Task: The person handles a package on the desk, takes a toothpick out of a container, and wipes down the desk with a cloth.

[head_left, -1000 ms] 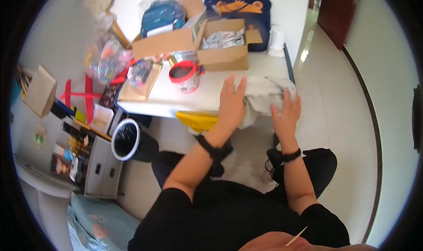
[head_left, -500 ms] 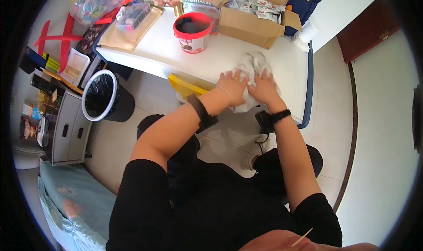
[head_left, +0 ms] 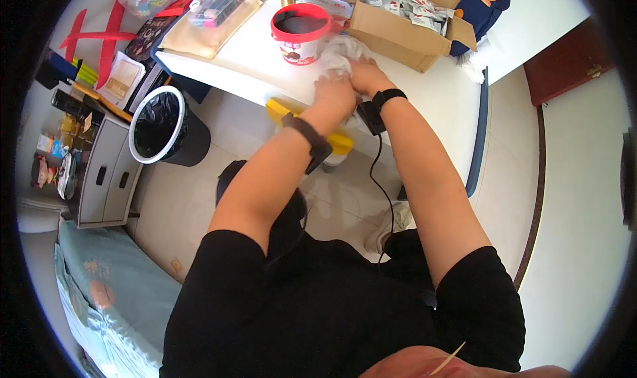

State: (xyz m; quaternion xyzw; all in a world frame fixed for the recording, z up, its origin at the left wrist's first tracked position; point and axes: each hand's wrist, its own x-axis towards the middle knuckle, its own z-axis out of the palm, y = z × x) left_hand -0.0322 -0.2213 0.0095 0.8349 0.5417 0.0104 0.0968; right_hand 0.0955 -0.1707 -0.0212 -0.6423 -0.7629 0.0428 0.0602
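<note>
Both left hand [head_left: 336,94] and right hand [head_left: 369,77] are laid on cloth [head_left: 344,47] | cloth is set on table [head_left: 424,99], just beside bucket [head_left: 300,44] | pressure is best kept even, bucket unbumped | fingers are partly hidden; whether cloth is gripped cannot be told | bag [head_left: 490,18] is cut off at top

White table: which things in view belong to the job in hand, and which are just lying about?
In the job: cloth, left hand and right hand on it, white table beneath.

Apparently lying about: tub, cardboard box, plastic case, bin.
</note>
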